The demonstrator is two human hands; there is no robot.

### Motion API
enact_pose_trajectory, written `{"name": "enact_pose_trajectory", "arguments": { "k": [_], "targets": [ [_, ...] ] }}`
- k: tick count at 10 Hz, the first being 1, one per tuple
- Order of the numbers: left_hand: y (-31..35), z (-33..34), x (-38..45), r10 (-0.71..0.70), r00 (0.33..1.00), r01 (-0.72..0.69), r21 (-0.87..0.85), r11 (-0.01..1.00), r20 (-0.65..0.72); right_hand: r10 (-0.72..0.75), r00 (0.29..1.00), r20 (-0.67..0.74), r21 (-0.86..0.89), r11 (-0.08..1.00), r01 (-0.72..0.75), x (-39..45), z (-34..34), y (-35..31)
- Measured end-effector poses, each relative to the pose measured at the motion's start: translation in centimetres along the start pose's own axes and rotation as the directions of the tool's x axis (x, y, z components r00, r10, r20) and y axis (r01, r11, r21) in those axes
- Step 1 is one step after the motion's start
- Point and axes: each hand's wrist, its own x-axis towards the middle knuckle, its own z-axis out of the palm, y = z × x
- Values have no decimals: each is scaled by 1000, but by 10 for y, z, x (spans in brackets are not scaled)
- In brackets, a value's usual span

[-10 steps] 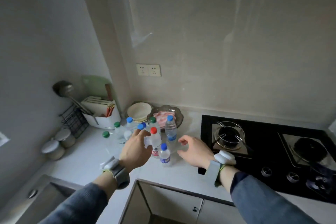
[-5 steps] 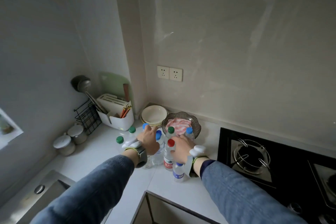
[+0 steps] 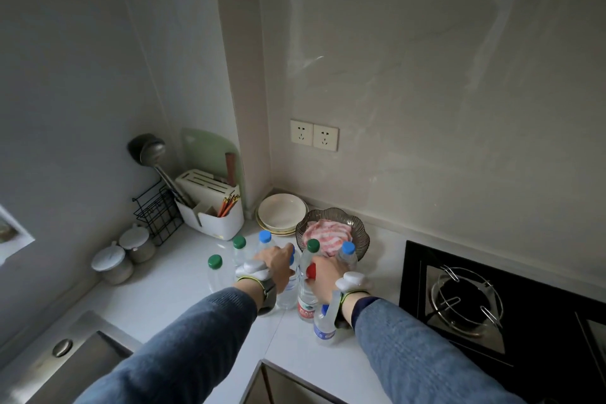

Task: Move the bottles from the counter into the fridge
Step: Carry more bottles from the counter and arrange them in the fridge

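Several clear plastic bottles stand grouped on the white counter [image 3: 170, 298]. My left hand [image 3: 275, 264] curls over the top of a blue-capped bottle [image 3: 288, 289]. My right hand [image 3: 328, 277] grips the neck of the red-capped bottle [image 3: 306, 305], and its cap shows beside my thumb. Two green-capped bottles [image 3: 214, 262] [image 3: 239, 243] and a blue-capped one [image 3: 265, 237] stand left of my hands. Behind my right hand stand a green-capped bottle [image 3: 313, 246] and a blue-capped one [image 3: 347, 249]. A small blue-capped bottle [image 3: 324, 325] stands under my right wrist. The fridge is out of view.
A glass bowl with a pink cloth [image 3: 331, 229] and stacked plates [image 3: 282, 213] sit behind the bottles. A white utensil holder [image 3: 213, 213], wire rack [image 3: 157, 213] and two lidded jars [image 3: 111, 261] line the left wall. The gas hob [image 3: 492, 298] lies to the right, the sink [image 3: 65, 367] at lower left.
Both hands have reached forward from open in front of the bottles and closed over bottle tops. The view has moved closer and tilted up toward the corner.
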Motion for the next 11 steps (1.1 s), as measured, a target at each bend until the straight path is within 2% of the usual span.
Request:
{"name": "enact_pose_trajectory", "arguments": {
  "k": [1,2,3,4,5,6,8,9,11],
  "targets": [
    [3,-1,1,18,1000,-18,17,1000,-2,-73,992,104,-804,581,127,-15,0,-15],
    [4,-3,-5,34,999,-34,17,999,3,45,994,-104,-936,335,-113,-27,10,-41],
    [7,-11,-18,40,999,-40,5,999,-34,11,987,-161,-894,422,-150,-37,18,-51],
    [10,-28,-28,32,996,-36,-48,998,-79,-16,984,-177,-876,459,-150,-42,16,-71],
    [11,-54,-39,62,992,-72,-93,993,-114,-76,983,-169,-901,415,-123,-48,12,-90],
    [15,-82,-54,117,986,-127,-83,988,-118,-123,978,-167,-896,433,-98,-65,7,-117],
    [30,-139,-80,246,940,-267,-60,962,-237,-205,958,-201,-853,517,-68,-108,-9,-166],
    [51,-161,-99,307,917,-332,-61,941,-254,-228,946,-229,-818,572,-60,-138,-20,-187],
    [114,-175,-128,421,869,-443,-29,896,-260,-243,881,-407,-753,635,-173,-225,-56,-199]
  ]
}}
